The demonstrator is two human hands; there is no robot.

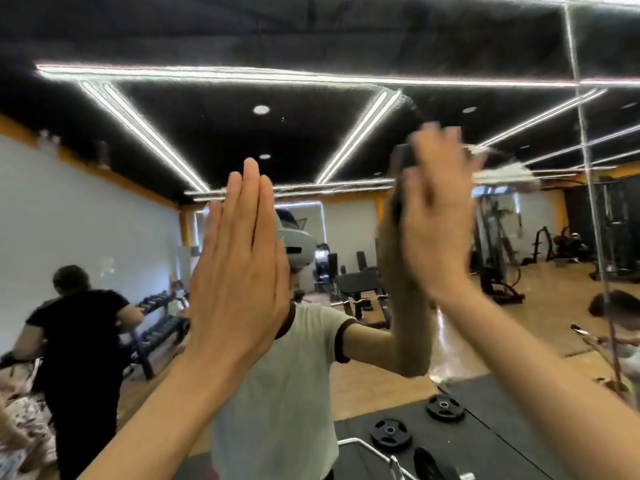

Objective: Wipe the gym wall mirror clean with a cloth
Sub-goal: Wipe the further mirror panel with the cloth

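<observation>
Left hand [239,258] flat on mirror [346,133] | right hand [436,216] presses cloth [509,173]

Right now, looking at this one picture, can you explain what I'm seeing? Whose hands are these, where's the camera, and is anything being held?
The camera sits on a person's head, looking forward at a gym wall mirror, so most of what you see is a reflection of the room behind.

The two arms coming up from the bottom are that person's own. The left hand is flat, fingers straight and together, raised against the glass. The right hand is blurred by motion; a pale cloth sticks out beside it, though the grip is too smeared to make out.

In the reflection the wearer stands in a pale T-shirt with a white headset. Weight plates lie on a dark floor mat, and another person in black stands at the left.
</observation>
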